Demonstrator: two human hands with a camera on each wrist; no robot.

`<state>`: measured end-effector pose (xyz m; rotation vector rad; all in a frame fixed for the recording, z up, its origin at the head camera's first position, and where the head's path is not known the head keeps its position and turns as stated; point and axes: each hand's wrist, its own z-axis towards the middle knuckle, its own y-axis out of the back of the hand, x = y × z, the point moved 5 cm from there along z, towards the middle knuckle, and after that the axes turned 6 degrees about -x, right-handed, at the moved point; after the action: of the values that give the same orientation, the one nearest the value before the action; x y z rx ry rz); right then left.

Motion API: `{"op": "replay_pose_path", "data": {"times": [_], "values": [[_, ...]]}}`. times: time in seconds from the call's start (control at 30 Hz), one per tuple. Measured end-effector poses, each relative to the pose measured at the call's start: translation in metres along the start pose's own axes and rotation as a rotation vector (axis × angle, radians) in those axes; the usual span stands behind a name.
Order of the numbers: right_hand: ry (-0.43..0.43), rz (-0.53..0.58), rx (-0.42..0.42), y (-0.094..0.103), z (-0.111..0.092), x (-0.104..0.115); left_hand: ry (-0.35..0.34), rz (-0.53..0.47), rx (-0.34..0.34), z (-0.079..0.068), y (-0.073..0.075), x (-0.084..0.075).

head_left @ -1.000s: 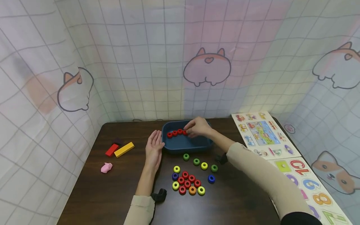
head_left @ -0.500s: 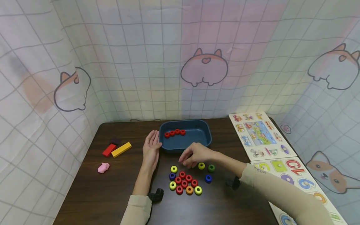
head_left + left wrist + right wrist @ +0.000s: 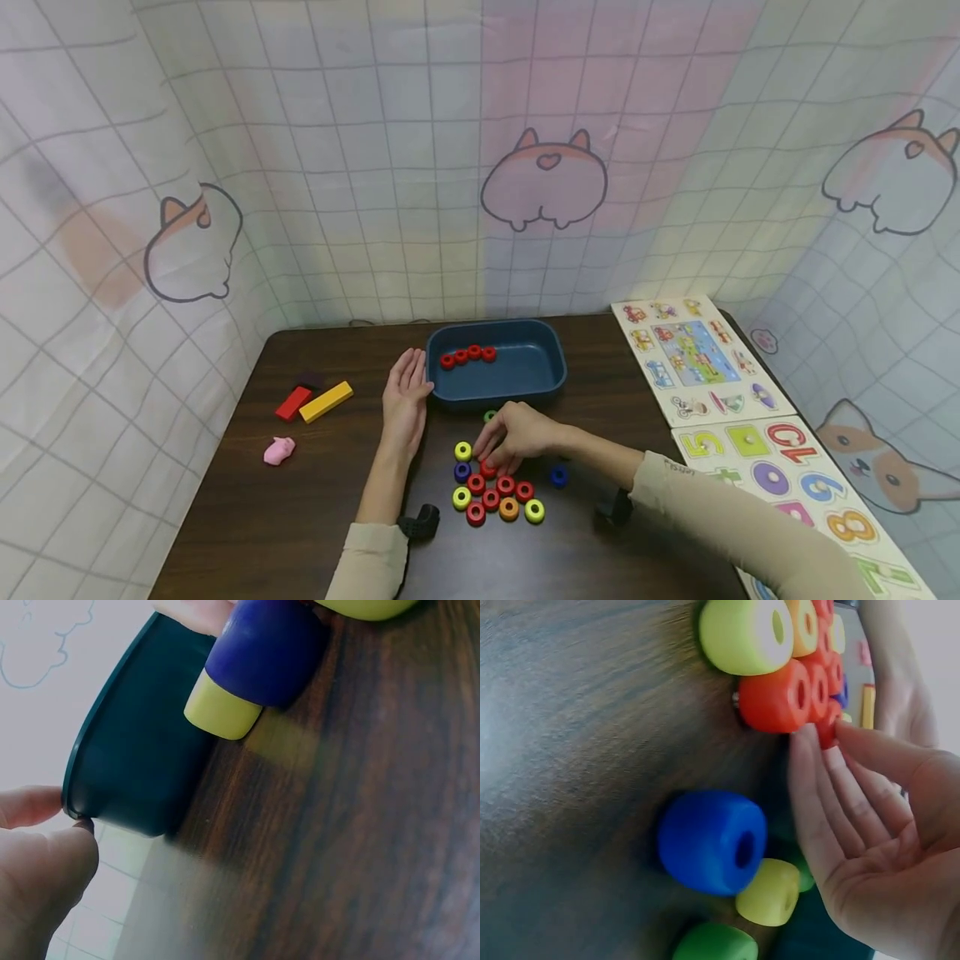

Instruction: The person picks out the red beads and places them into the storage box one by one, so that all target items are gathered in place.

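My right hand (image 3: 527,433) reaches down over the cluster of beads. Its thumb and fingertips pinch a red bead (image 3: 828,729) with a round hole, at the cluster's far side. Several other red beads (image 3: 491,500), an orange bead (image 3: 508,509) and yellow beads (image 3: 535,511) lie close around it. My left hand (image 3: 405,404) rests against the left side of a dark blue bin (image 3: 498,387), fingers straight and thumb touching the rim. Inside the bin, several red beads (image 3: 468,356) stand in a row toward the left.
A blue bead (image 3: 558,476) lies right of the cluster, and a green bead (image 3: 490,416) by the bin. Red (image 3: 293,403) and yellow (image 3: 326,402) blocks and a pink pig figure (image 3: 279,451) sit at the left. Puzzle boards (image 3: 705,358) line the right edge.
My right hand has left the bin, come back toward me over the loose beads, and taken hold of a red bead. The left hand stays at the bin's side.
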<state>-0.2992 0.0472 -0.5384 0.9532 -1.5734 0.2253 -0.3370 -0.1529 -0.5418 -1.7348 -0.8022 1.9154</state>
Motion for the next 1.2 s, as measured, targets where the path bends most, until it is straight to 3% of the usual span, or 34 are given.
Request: {"op": "replay_pose_path", "data": {"times": [0.17,0.3,0.5,0.7,0.83,0.97,1.2], "values": [[-0.004,0.021,0.042,0.015,-0.001,0.015,-0.002,0.01,0.012,0.0,0.002,0.0],[-0.011,0.046,0.037,0.045,0.001,0.036,-0.005,0.011,0.009,0.0,0.001,-0.001],[-0.036,0.059,-0.072,0.103,0.019,0.051,-0.006,-0.005,0.014,0.001,-0.001,-0.002],[-0.125,0.047,-0.212,0.144,0.047,0.034,0.005,-0.018,0.007,-0.001,-0.001,-0.001],[-0.166,-0.008,-0.342,0.154,0.065,0.015,0.012,-0.027,-0.002,-0.002,0.0,-0.001],[-0.178,-0.085,-0.439,0.151,0.08,0.002,0.01,-0.028,-0.002,-0.002,0.0,-0.001],[-0.177,-0.097,-0.421,0.139,0.085,0.0,0.01,-0.031,0.0,0.0,0.0,-0.002]]}}
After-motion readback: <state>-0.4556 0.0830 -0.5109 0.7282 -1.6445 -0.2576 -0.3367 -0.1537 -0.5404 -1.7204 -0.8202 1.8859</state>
